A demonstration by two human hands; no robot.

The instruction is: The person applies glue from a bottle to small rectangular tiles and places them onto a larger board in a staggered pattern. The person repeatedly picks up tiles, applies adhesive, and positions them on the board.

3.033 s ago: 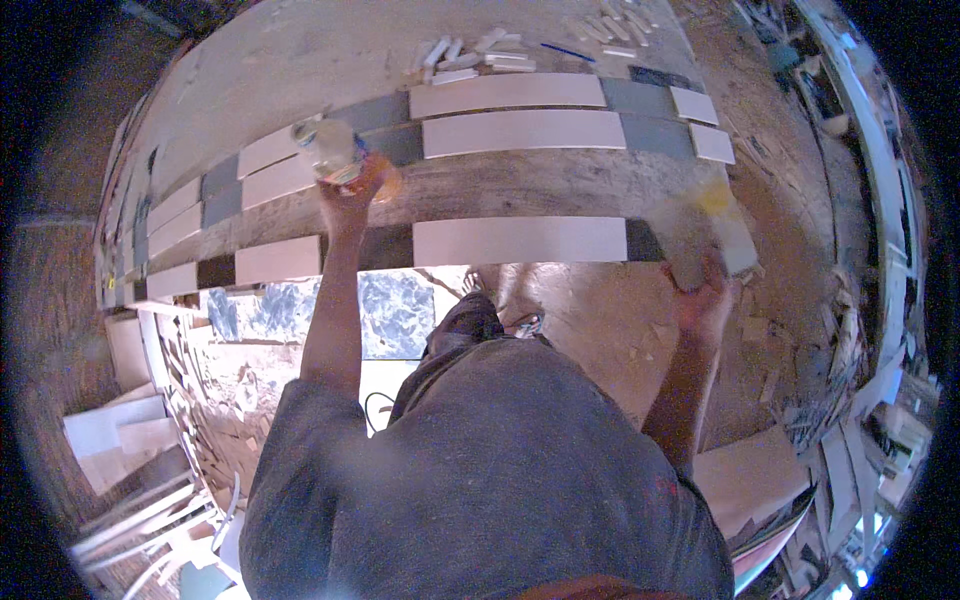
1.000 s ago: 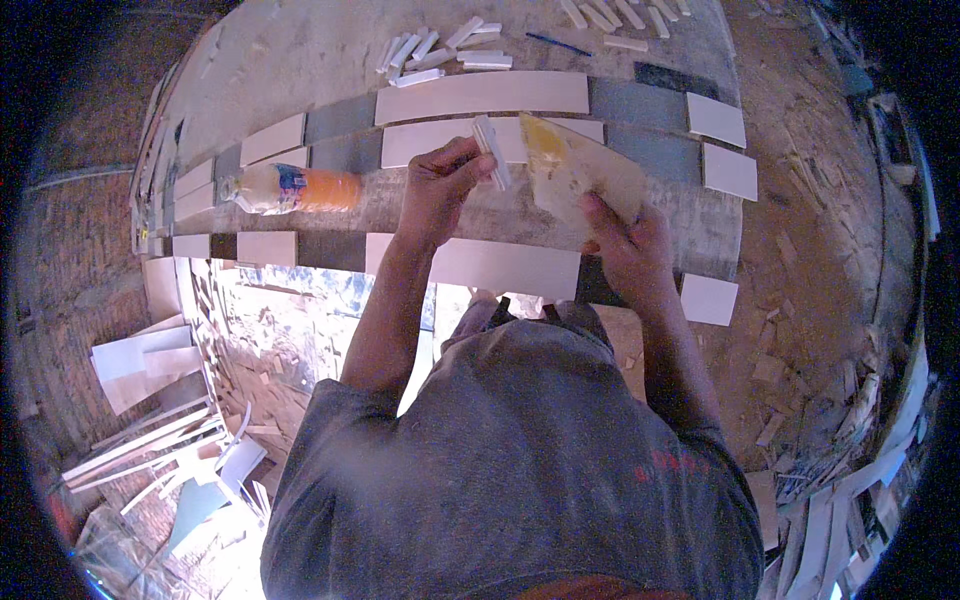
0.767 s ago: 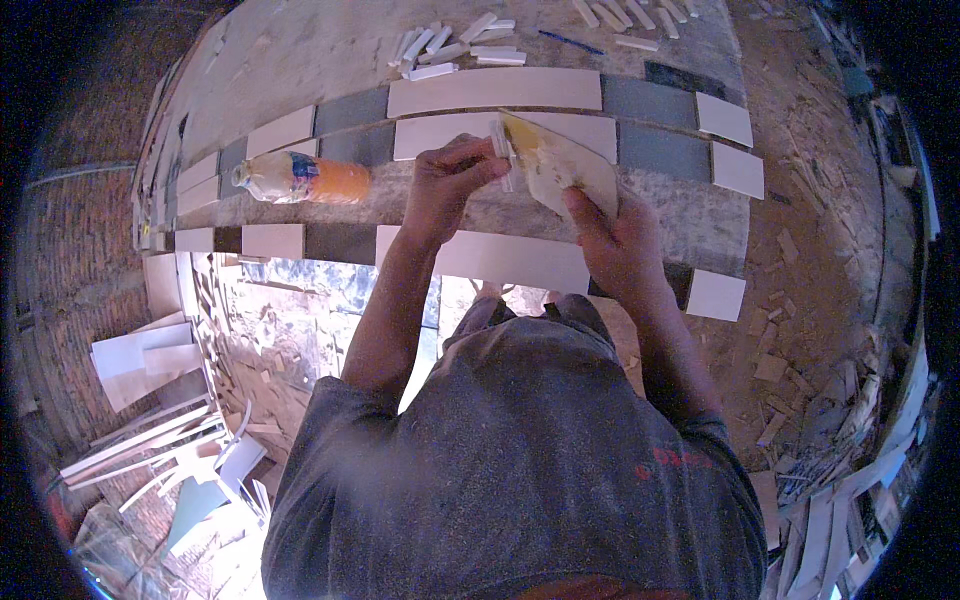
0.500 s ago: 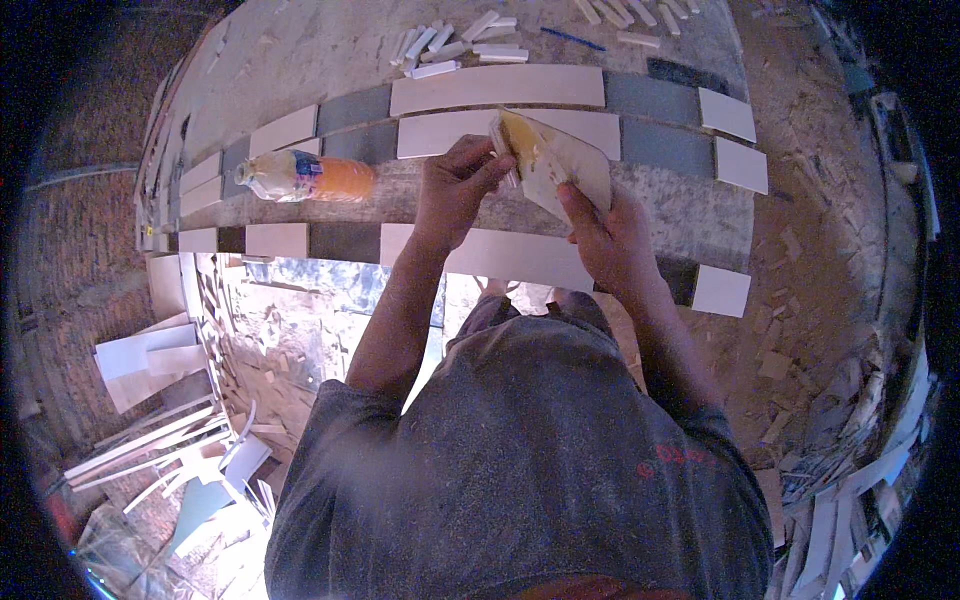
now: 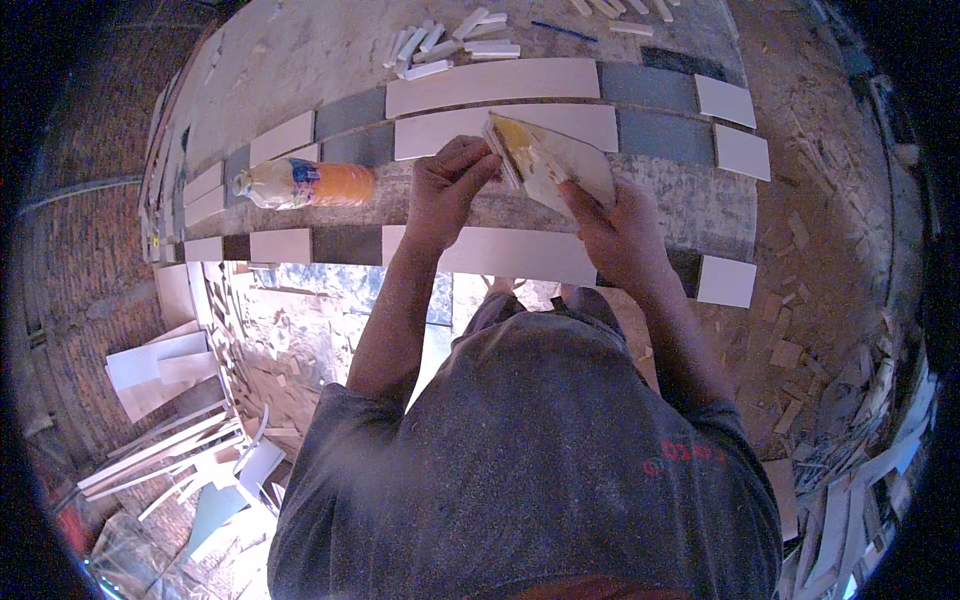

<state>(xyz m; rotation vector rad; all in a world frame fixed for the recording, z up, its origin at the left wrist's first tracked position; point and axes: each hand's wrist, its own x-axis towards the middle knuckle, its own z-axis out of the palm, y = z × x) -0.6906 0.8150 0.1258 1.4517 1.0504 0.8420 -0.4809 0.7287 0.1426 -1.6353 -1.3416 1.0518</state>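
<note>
My right hand (image 5: 622, 228) grips a pale flat piece of board (image 5: 575, 172), thumb on its upper face, above the worktable. A yellowish, glue-like smear covers the board's left corner. Against that corner my left hand (image 5: 447, 188) pinches a small pale wooden strip (image 5: 507, 160) between thumb and fingers. The fingers partly hide the strip. To the left of my left hand, a plastic bottle (image 5: 335, 184) with orange contents and a blue label lies on its side.
Pale panels (image 5: 490, 88) alternate with grey ones (image 5: 655, 138) in rows across the worktable (image 5: 680, 215). Small wooden strips (image 5: 425, 42) lie heaped at the far side near a blue pen-like stick (image 5: 563, 31). Offcuts (image 5: 165, 455) litter the floor at left; scraps lie at right.
My left hand has shifted slightly left and back from the board's corner, the strip still at its edge. My right hand keeps its hold. The whole view has moved a little.
</note>
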